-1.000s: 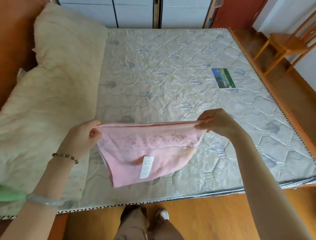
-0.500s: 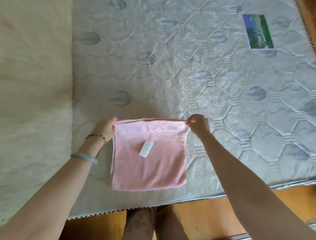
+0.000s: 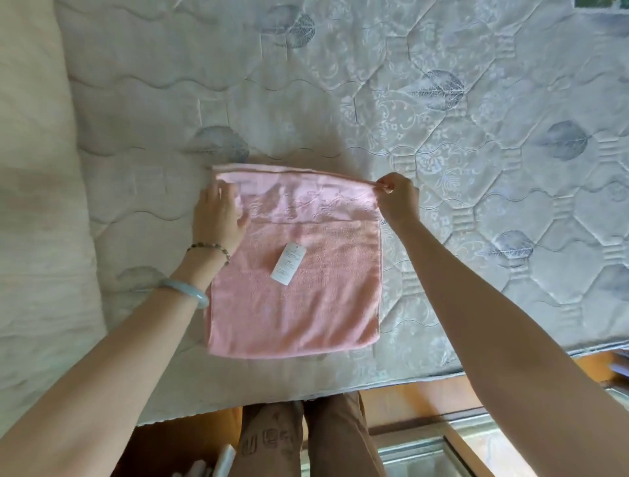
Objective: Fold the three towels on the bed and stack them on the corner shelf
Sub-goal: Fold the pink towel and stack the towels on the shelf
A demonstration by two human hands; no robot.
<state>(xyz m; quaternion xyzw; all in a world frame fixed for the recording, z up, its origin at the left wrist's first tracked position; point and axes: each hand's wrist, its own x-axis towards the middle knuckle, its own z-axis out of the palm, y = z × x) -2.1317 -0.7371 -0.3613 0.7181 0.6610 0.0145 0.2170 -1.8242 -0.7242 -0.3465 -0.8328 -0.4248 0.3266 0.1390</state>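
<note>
Tag (image 3: pixel 287 263) on pink towel (image 3: pixel 296 306): print unreadable; green card (image 3: pixel 600 2) cut by top edge.

Just behind the left hand (image 3: pixel 218 218): a dark beaded bracelet (image 3: pixel 208 248), then a pale green bangle (image 3: pixel 185 291); brown printed trousers (image 3: pixel 272 425).

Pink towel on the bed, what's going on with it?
A person is folding the pink towel on the mattress. It lies flat in a neat square near the bed's edge, with its white tag facing up. The left hand rests on the far left corner, and the right hand pinches the far right corner. No other towel and no shelf are in view, so it isn't stacked yet.
</note>
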